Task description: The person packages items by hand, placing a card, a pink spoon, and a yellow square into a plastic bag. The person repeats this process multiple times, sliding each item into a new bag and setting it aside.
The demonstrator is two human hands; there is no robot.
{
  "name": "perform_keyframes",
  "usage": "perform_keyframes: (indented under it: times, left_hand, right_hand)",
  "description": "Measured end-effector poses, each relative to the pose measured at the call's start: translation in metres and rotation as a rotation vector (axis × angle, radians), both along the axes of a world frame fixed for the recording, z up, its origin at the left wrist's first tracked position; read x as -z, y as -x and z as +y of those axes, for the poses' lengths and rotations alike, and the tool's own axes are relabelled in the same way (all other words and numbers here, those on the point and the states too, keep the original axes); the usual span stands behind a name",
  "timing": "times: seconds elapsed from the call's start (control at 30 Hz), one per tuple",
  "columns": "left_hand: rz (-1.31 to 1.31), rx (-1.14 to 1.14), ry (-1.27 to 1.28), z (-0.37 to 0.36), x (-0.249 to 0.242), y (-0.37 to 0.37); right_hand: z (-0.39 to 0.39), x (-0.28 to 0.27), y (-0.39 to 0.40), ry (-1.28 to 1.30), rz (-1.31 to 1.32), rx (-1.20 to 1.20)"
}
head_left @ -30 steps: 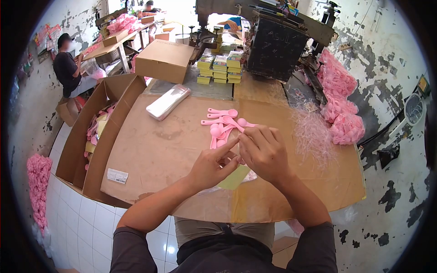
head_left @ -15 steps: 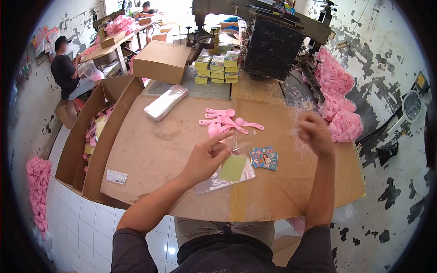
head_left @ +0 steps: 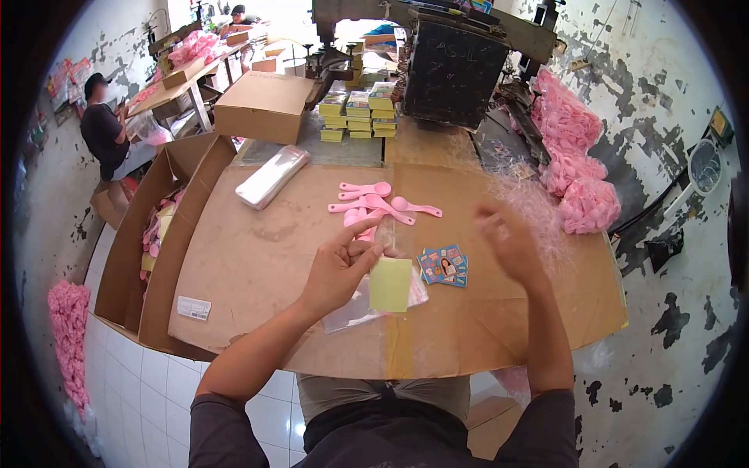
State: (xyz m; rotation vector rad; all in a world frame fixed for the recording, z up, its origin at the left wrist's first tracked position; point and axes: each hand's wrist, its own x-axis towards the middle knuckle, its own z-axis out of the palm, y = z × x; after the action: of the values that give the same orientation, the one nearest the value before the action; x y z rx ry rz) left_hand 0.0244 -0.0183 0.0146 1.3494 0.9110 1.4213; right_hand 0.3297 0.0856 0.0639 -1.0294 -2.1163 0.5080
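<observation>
My left hand [head_left: 331, 273] is closed, thumb and forefinger pinching the top of a clear plastic sleeve with a yellow-green card [head_left: 389, 285] in it. Beneath lies a stack of clear plastic sleeves [head_left: 351, 314]. Over the table's right half, my right hand [head_left: 505, 243] is smeared by motion, close to a heap of thin clear plastic strips [head_left: 538, 210]; what its fingers do is blurred. Several pink measuring spoons [head_left: 374, 204] lie just beyond my left hand. Between the hands rest a few blue printed cards [head_left: 446, 267], fanned out.
A packet of clear sleeves [head_left: 273, 178] lies at the back left, near a long open carton [head_left: 179, 257]. Stacked card bundles [head_left: 359, 117], a closed cardboard box [head_left: 261, 105] and a black machine [head_left: 452, 70] stand behind. Pink bagged goods [head_left: 573, 148] line the right. A person [head_left: 105, 129] sits far left.
My right hand has moved left, away from the plastic strips, and its fist has loosened. The sleeve with the yellow-green card has turned more upright in my left hand.
</observation>
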Motion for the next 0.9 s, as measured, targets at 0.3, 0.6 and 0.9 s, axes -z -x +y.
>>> perform_keyframes:
  times: [0.3,0.6,0.9]
  left_hand:
    - [0.001,0.029,0.093,-0.002,-0.001,0.002]
    - [0.055,-0.014,0.142,0.001,0.008,-0.001]
    - [0.184,0.031,0.028,0.001,0.014,0.007]
  right_hand:
    - [-0.036,0.035,0.078,0.710,0.354,-0.405]
    - [-0.033,0.038,0.066,0.729,0.429,-0.326]
    - [-0.021,0.048,0.056,0.707,0.444,-0.389]
